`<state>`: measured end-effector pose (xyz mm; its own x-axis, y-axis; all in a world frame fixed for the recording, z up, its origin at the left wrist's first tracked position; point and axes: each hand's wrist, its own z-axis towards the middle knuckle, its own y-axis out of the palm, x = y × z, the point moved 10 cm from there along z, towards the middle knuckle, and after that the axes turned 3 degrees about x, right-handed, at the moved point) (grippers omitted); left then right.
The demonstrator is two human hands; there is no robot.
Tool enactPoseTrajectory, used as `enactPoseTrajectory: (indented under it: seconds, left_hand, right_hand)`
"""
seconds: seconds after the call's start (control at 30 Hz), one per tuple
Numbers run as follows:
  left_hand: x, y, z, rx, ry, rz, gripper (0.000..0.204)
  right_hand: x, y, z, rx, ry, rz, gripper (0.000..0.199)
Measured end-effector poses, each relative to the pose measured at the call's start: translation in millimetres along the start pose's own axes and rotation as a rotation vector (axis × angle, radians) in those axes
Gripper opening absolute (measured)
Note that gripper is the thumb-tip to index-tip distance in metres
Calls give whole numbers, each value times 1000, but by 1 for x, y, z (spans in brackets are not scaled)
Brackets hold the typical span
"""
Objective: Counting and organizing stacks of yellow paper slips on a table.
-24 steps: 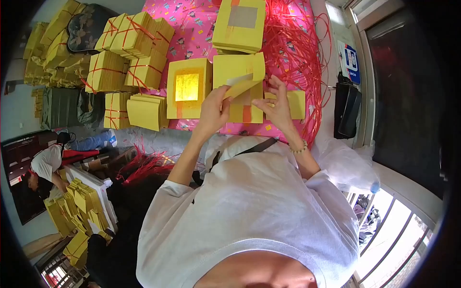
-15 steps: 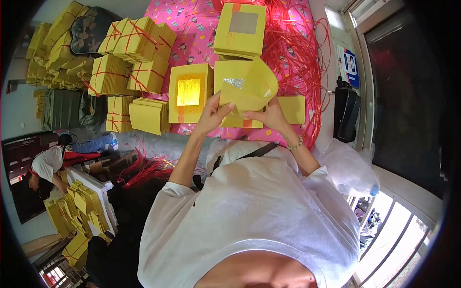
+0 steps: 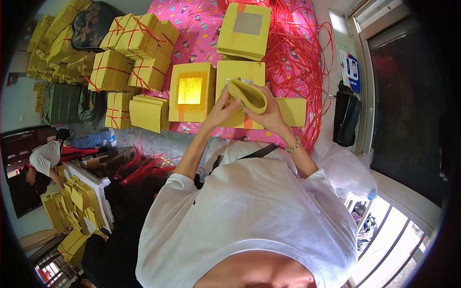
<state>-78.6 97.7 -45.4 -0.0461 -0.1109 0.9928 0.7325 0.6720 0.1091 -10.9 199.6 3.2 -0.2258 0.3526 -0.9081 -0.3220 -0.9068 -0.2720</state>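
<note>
A yellow paper sheet (image 3: 237, 91), curled over into an open-ended roll, is held between my two hands. My left hand (image 3: 222, 110) grips its left side, thumb pressed on it. My right hand (image 3: 270, 111) wraps round its right side. Directly beneath lies a stack of yellow paper (image 3: 254, 69) with a silver patch, mostly covered by the roll and my hands. Left of it sits a yellow paper stack (image 3: 209, 96) with a shiny gold square. Beyond, a taller yellow stack (image 3: 224, 36) bears a grey square.
Loose red ties (image 3: 295, 57) spread along the right of the pink patterned cloth (image 3: 192, 48). At the left stand yellow bundles (image 3: 111, 72) tied in red. A yellow paper pile (image 3: 294, 112) lies by my right wrist. Lower left, another person (image 3: 47, 157) bends over yellow paper.
The sheet was a wide, loose loop; now it is rolled tighter and narrower. My right hand has come up its right side, and my left hand has shifted slightly right.
</note>
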Motion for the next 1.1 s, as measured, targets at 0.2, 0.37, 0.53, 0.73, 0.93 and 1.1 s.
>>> enactPoseTrajectory:
  seconds: [0.2,0.37,0.53,0.73,0.93,1.1]
  left_hand:
    - [8,8,10,13,18,19,54]
    - [26,18,11,6,-39,-76,48]
    - [47,23,12,-8,-1,5,42]
    - [58,29,18,51,-65,-101,43]
    - [50,24,28,133,-204,-140,41]
    - [38,22,33,150,-324,-115,42]
  right_hand:
    - [25,-3,-7,62,220,241,57]
    - [16,-18,-10,190,256,309,53]
    - [12,-29,-13,240,310,321,49]
    - [12,-25,-11,177,416,380,49]
    - [15,-29,-2,240,502,498,42]
    - [25,-21,-3,193,592,605,35]
